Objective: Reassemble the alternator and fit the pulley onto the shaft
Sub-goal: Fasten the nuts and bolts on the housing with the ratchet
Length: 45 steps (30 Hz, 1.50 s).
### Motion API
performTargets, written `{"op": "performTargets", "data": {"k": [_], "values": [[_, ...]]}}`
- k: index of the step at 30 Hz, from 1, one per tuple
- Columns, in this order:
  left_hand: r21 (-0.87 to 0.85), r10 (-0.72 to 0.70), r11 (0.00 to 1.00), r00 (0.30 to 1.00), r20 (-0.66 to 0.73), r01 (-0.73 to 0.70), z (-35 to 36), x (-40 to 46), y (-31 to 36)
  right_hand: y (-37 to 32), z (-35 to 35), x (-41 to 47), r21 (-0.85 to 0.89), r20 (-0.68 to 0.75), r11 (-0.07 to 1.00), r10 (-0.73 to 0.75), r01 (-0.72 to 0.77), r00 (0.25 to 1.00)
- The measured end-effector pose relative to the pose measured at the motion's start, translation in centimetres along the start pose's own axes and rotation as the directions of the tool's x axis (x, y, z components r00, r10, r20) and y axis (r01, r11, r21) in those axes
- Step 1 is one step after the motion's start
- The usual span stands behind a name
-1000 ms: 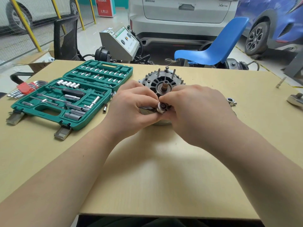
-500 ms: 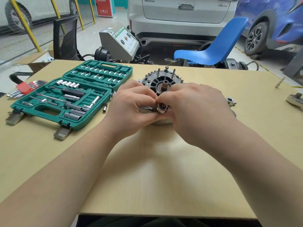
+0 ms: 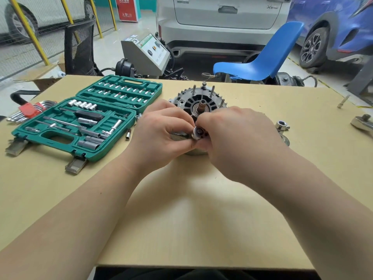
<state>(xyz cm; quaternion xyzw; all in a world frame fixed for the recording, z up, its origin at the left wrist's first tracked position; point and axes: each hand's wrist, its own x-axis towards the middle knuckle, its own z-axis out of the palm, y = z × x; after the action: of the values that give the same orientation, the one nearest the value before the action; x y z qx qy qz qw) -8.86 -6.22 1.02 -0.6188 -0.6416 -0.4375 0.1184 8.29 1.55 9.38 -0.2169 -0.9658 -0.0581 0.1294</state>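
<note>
The alternator [image 3: 201,100] stands on the table with its shaft [image 3: 201,107] and several studs pointing up; its near half is hidden behind my hands. My left hand [image 3: 161,130] and my right hand [image 3: 234,134] meet in front of it. Both pinch a small chrome socket [image 3: 198,133], whose open end faces me. A dark tool part [image 3: 178,136] shows under my left fingers. A metal disc, possibly the pulley [image 3: 286,140], lies right of my right hand, mostly hidden.
An open green socket set case [image 3: 84,118] lies on the left, with hex keys in a red holder [image 3: 28,110] beside it. A loose socket [image 3: 128,134], a nut [image 3: 282,125], a bolt [image 3: 343,102] and a metal tool [image 3: 363,123] lie on the table [image 3: 201,219].
Almost nothing has moved. Both hands stay in front of the alternator with their fingers on the small socket, shifting only slightly.
</note>
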Motion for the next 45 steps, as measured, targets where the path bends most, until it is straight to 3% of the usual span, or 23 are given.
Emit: {"op": "performTargets", "data": {"k": [4, 12, 20, 28, 37, 45], "values": [[0.012, 0.001, 1.000, 1.000, 0.003, -0.001, -0.1, 0.0, 0.0, 0.1, -0.4, 0.2, -0.024, 0.039, 0.999, -0.029, 0.030, 0.999], [0.012, 0.014, 1.000, 1.000, 0.023, -0.014, -0.3, 0.0, 0.0, -0.6, 0.8, -0.4, 0.032, -0.002, 0.996, 0.087, -0.086, 0.996], [0.022, 0.005, 1.000, 1.000, 0.008, -0.005, -0.2, 0.0, 0.2, -0.1, -0.2, 0.1, -0.021, -0.011, 0.998, -0.058, 0.058, 0.998], [0.038, 0.026, 0.999, 1.000, 0.011, -0.026, -0.2, 0.0, -0.1, -0.8, 1.0, -0.3, 0.042, -0.038, 0.994, 0.107, -0.105, 0.994], [0.025, 0.016, 1.000, 1.000, 0.019, -0.016, -0.1, 0.0, 0.0, 0.0, 0.1, 0.4, -0.040, -0.003, 0.997, -0.072, 0.071, 0.997], [0.024, 0.030, 0.999, 0.999, 0.025, -0.030, -0.4, 0.0, -0.2, 0.5, 2.3, -0.1, 0.151, -0.053, 0.982, 0.123, -0.114, 0.991]]}}
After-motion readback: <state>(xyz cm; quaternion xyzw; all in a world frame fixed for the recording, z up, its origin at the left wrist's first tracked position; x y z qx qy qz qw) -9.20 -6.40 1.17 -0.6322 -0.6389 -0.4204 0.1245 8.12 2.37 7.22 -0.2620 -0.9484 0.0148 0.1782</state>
